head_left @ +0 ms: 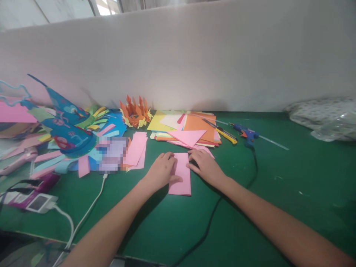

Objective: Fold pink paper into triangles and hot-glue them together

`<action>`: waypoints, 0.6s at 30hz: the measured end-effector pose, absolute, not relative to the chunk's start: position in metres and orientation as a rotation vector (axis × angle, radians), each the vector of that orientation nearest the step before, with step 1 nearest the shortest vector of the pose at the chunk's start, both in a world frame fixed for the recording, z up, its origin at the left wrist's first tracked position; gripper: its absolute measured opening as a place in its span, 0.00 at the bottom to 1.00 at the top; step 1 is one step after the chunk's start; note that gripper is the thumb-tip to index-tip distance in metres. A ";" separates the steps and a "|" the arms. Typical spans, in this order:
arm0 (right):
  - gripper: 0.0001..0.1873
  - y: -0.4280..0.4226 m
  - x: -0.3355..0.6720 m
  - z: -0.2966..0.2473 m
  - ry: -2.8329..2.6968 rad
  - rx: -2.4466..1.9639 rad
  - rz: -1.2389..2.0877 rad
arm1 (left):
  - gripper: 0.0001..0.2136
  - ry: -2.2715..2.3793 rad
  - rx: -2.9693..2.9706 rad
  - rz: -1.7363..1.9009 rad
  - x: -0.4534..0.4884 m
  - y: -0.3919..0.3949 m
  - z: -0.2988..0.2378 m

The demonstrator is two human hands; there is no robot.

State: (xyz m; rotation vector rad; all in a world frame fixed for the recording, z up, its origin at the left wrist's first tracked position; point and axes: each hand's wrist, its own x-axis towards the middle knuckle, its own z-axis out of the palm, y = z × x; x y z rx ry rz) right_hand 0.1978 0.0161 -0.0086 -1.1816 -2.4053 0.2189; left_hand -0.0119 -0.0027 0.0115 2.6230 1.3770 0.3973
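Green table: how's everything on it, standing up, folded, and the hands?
Nearest pink paper: flat, apparently folded
Left hand: resting on it
Right hand: touching its edge
Glue gun: lying down, stick inserted
Knife: lying partly on paper stack
Crown: standing upright
Pointed hats: standing
Charger: cable plugged in

dim, soft light with a slight haze; the small window (107,6) up top is blown out. faint shadows lie under the forearms (256,205) on the table (306,167). the hands (160,170) look smeared; one patch (112,154) is pixelated.
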 end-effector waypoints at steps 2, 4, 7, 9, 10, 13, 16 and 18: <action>0.08 0.015 0.196 -0.006 -2.425 -1.197 0.167 | 0.27 1.382 2.635 0.360 -0.011 -0.004 0.012; 0.11 0.014 0.196 -0.003 -2.460 -1.212 0.133 | 0.28 1.387 2.636 0.335 -0.011 -0.003 0.011; 0.13 0.015 0.197 0.003 -2.547 -1.135 0.206 | 0.28 1.383 2.624 0.351 -0.012 -0.002 0.010; 0.14 0.014 0.199 0.007 -2.622 -1.024 0.338 | 0.28 1.373 2.600 0.374 -0.013 -0.002 0.011; 0.14 0.013 0.200 0.009 -2.661 -0.959 0.413 | 0.27 1.370 2.584 0.383 -0.013 -0.002 0.011; 0.16 0.005 0.200 0.016 -2.761 -0.747 0.630 | 0.26 1.360 2.552 0.403 -0.013 -0.002 0.013; 0.16 -0.001 0.197 0.020 -2.809 -0.573 0.792 | 0.26 1.357 2.538 0.409 -0.013 -0.001 0.012; 0.15 -0.003 0.196 0.019 -2.813 -0.556 0.844 | 0.27 1.357 2.541 0.396 -0.014 -0.001 0.011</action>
